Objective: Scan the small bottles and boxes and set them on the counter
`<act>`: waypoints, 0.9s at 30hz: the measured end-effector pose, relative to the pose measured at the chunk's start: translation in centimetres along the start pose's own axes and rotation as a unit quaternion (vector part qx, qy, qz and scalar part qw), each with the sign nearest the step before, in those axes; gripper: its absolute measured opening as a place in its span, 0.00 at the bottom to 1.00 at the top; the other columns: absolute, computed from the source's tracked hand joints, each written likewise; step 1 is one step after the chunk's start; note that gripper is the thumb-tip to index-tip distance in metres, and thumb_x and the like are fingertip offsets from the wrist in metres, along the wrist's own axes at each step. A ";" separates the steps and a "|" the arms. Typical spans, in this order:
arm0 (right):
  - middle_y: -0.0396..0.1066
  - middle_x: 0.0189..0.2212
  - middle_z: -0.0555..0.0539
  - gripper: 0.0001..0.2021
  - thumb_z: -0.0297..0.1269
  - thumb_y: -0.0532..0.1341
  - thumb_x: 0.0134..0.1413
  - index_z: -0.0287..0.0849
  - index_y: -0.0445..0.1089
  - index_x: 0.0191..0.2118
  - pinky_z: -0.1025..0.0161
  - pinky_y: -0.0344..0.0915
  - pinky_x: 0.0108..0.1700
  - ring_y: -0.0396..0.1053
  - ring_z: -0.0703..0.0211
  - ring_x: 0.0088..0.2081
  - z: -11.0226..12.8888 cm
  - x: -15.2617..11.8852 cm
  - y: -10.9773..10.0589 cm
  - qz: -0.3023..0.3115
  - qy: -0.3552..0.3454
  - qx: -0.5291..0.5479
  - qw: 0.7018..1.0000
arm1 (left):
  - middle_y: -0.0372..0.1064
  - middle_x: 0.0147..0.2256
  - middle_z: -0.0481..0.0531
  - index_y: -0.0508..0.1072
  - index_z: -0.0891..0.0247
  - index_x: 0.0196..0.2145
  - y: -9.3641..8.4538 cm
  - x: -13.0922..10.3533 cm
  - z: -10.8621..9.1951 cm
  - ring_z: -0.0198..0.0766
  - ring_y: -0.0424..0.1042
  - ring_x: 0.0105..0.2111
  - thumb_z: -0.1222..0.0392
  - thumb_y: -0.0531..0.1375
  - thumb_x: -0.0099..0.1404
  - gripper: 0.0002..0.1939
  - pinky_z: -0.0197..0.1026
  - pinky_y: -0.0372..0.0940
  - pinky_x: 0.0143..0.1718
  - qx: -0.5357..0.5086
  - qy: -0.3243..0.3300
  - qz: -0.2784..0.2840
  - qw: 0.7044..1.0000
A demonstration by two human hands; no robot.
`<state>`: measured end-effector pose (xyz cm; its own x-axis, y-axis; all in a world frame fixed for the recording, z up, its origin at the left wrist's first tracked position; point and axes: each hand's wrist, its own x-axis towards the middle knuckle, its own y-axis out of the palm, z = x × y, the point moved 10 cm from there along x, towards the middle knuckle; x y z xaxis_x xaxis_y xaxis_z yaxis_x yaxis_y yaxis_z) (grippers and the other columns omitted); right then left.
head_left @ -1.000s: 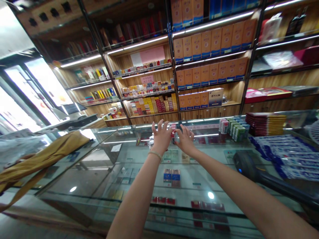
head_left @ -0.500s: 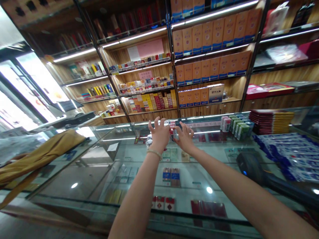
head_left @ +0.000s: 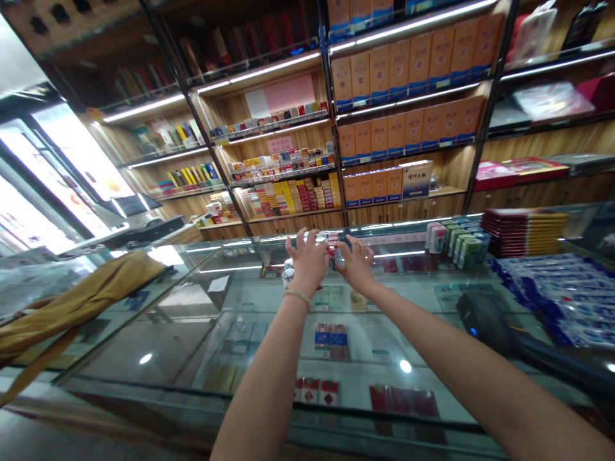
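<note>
Both my arms reach out over the glass counter [head_left: 192, 365]. My left hand [head_left: 308, 259] is at the counter's far side, its fingers spread and curved, beside small white-capped containers [head_left: 288, 274]. Just to its right, my right hand [head_left: 356, 262] has its fingers apart and bent toward the left one. Small red and white items [head_left: 331, 241] show in the gap between the hands, partly hidden; I cannot make out either hand gripping them. Packs with blue bands [head_left: 331, 339] lie under the glass below the hands.
On the counter's right are small green cans [head_left: 466, 250], stacked red and gold packs [head_left: 523, 234], blue-white packets [head_left: 567, 294] and a black scanner [head_left: 485, 323]. A mustard cloth [head_left: 91, 298] lies at left. Shelves with orange boxes [head_left: 379, 137] stand behind.
</note>
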<state>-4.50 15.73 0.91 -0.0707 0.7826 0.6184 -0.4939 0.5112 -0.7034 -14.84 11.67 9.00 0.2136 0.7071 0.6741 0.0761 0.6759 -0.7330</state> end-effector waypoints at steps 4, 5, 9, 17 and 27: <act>0.53 0.68 0.41 0.27 0.33 0.62 0.56 0.55 0.61 0.61 0.41 0.50 0.62 0.49 0.44 0.67 -0.1 0.0 0.2 -0.007 -0.002 0.001 1.000 | 0.67 0.59 0.53 0.79 0.51 0.41 0.2 -0.1 0.3 0.58 0.54 0.65 0.62 0.63 0.60 0.12 0.71 0.41 0.65 -0.007 -0.009 -0.002 1.000; 0.53 0.68 0.41 0.27 0.33 0.62 0.56 0.55 0.61 0.61 0.41 0.50 0.62 0.50 0.44 0.67 -0.1 0.0 0.1 -0.009 -0.004 0.002 1.000 | 0.66 0.60 0.54 0.79 0.51 0.42 0.1 -0.1 0.3 0.58 0.54 0.65 0.62 0.64 0.60 0.12 0.71 0.41 0.65 -0.008 -0.012 -0.002 1.000; 0.49 0.70 0.39 0.34 0.35 0.63 0.55 0.54 0.55 0.67 0.41 0.48 0.64 0.47 0.42 0.69 -0.2 -0.1 0.0 -0.013 -0.007 0.001 1.000 | 0.61 0.64 0.57 0.75 0.51 0.52 -0.1 0.0 0.2 0.59 0.51 0.67 0.60 0.63 0.61 0.21 0.70 0.42 0.65 -0.010 -0.016 0.005 1.000; 0.37 0.73 0.38 0.44 0.38 0.65 0.55 0.57 0.41 0.72 0.36 0.45 0.66 0.38 0.37 0.72 -0.3 -0.3 0.0 -0.012 -0.007 -0.013 1.000 | 0.46 0.71 0.59 0.57 0.53 0.68 -0.9 0.1 -0.3 0.59 0.43 0.71 0.51 0.59 0.66 0.34 0.66 0.41 0.67 -0.014 -0.015 -0.008 1.000; 0.37 0.73 0.37 0.47 0.38 0.67 0.56 0.57 0.37 0.73 0.35 0.46 0.66 0.38 0.40 0.73 1.9 1.1 -5.0 -0.035 -0.021 -0.002 0.999 | 0.53 0.68 0.65 0.60 0.61 0.67 -4.1 0.1 -0.2 0.54 0.48 0.69 0.45 0.52 0.72 0.31 0.59 0.46 0.68 -0.058 -0.039 -0.157 0.985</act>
<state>-3.73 13.34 5.76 -0.0728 0.7288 0.6808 -0.4951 0.5662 -0.6590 -14.91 8.96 12.04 0.0861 0.4833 0.8712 0.2391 0.8389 -0.4890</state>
